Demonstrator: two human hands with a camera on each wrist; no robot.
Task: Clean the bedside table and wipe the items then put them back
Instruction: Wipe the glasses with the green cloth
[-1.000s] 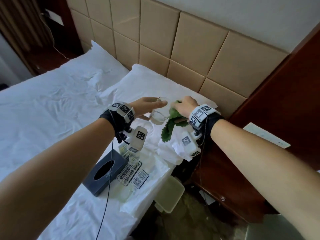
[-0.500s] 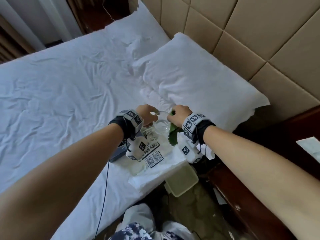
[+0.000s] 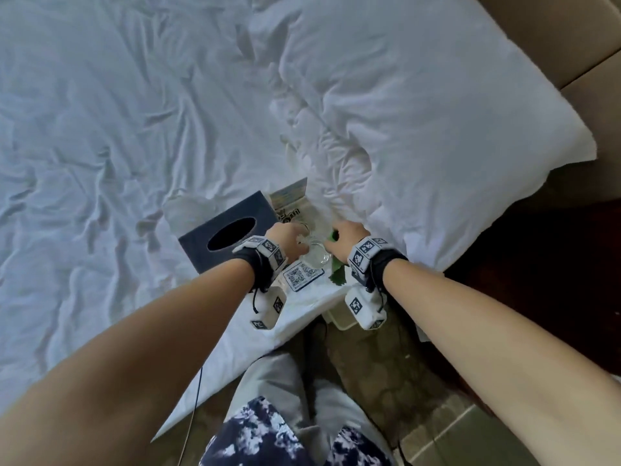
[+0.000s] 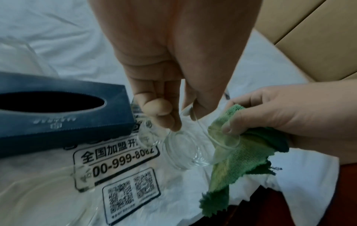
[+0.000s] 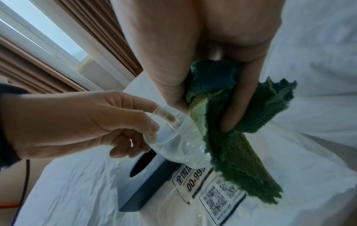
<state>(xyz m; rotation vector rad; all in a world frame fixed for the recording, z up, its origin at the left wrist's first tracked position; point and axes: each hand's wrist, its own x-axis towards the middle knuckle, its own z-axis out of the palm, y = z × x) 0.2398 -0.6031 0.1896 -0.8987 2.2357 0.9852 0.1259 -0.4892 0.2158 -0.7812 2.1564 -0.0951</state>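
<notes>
A white bed sheet (image 3: 100,129) is lying rumpled across a bed, filling most of the head view, with a tiled floor showing at the bottom edge. Nearest, at six o'clock, the person's patterned dark-and-white clothing is showing, and both bare forearms are reaching forward from the lower corners, each wearing a wrist band with square black-and-white markers.

Just past the bed's edge, a clear acrylic sign (image 4: 119,172) printed with digits and two QR codes is lying flat on the sheet.

Above it, near the middle of the view, both hands are meeting around a small clear glass cup (image 4: 185,151). The left hand (image 5: 77,122) is pinching the cup's rim, one finger inside the glass and the thumb outside, the other fingers curling loosely beneath. The cup is tilting, held in the air over the sign and not touching the sheet. At about three o'clock from the cup, the right hand (image 4: 274,113) is gripping a green cloth (image 5: 237,145), thumb and fingers closing round its bunched upper part. The cloth is pressing against the cup's outer wall and its ragged tail is hanging below the hand.

At about nine o'clock from the cup, a dark blue tissue box (image 3: 228,237) with an oval opening is sitting on the sheet, just beside the sign.

Farther off, at one o'clock, a white pillow (image 3: 420,112) is lying against a tan padded headboard (image 3: 571,38). In the right wrist view, brown curtains (image 5: 63,73) are hanging beside a window.
</notes>
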